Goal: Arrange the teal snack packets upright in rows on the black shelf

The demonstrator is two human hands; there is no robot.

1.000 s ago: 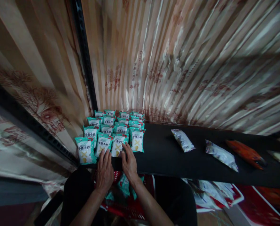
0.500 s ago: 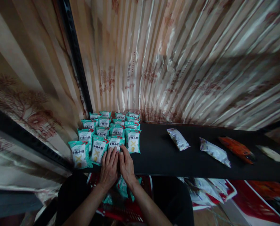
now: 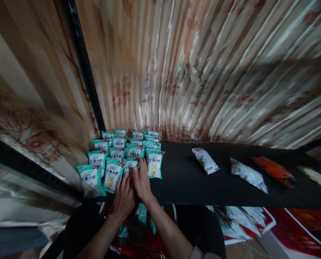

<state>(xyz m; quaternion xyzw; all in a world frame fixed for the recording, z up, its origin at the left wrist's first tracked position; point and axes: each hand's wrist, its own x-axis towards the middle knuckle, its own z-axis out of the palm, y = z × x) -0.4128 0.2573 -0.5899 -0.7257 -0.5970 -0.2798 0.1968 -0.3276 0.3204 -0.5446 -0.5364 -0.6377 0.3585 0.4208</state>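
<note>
Rows of teal and white snack bags (image 3: 90,180) lean on the left end of a black shelf (image 3: 176,180). My left hand (image 3: 124,195) lies with outstretched fingers on the lower front of one snack bag (image 3: 130,164) in the front row. Against the same bag's right side rests my right hand (image 3: 142,181), its fingers long and extended. The two hands nearly meet and hide most of that bag. Close on either side stand another teal bag (image 3: 113,175) on the left and one (image 3: 155,163) on the right.
Two silvery-white packets (image 3: 205,160), an orange packet (image 3: 274,172) and a pale packet (image 3: 314,175) lie along the shelf to the right. Below the shelf, a red basket (image 3: 173,216) holds more teal bags. More baskets of packets stand at lower right. A dark post (image 3: 84,68) rises at left.
My right hand has shifted up and a little left over the front of the bag. My left hand has slid slightly lower. The view has tilted a little.
</note>
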